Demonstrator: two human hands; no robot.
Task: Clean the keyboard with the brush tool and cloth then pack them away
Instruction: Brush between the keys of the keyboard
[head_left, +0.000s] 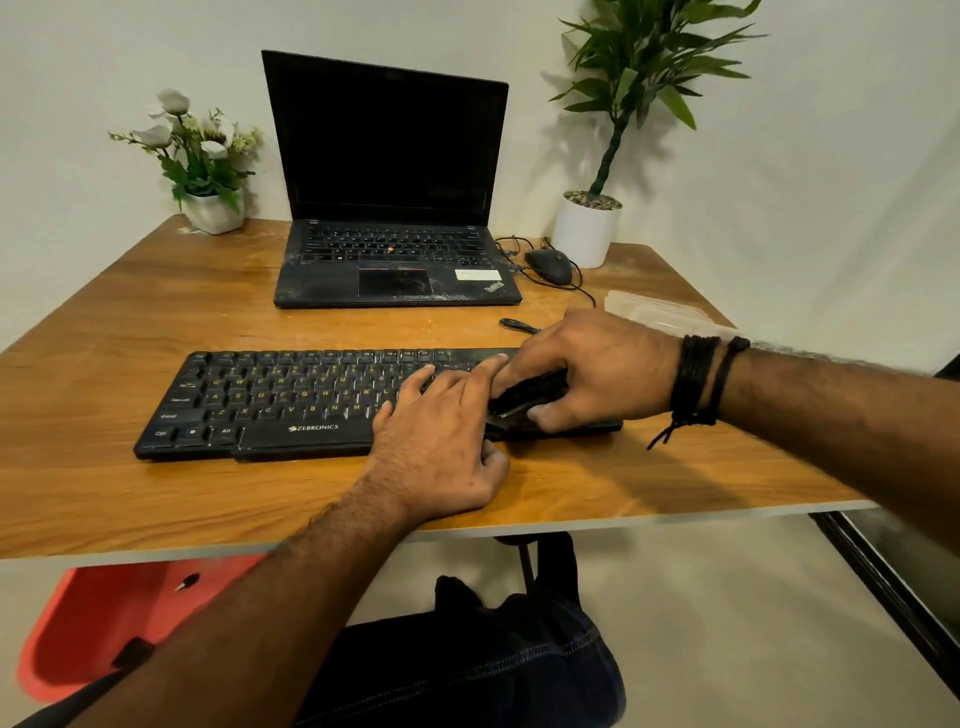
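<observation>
A black Zebronics keyboard (270, 400) lies across the wooden table (156, 291) in front of me. My right hand (587, 364) grips a dark object, apparently the black cloth or brush tool (524, 397), over the keyboard's right end; I cannot tell which. My left hand (441, 447) rests on the keyboard's lower middle, fingers stretched over the keys and touching that dark object. The keyboard's right part is hidden under both hands.
An open black laptop (389, 208) stands behind the keyboard. A mouse (549, 264) with its cable lies right of it. A clear plastic case (660, 312) sits at the table's right. Potted plants (208, 156) (597, 218) stand at the back corners. A red chair (104, 623) is lower left.
</observation>
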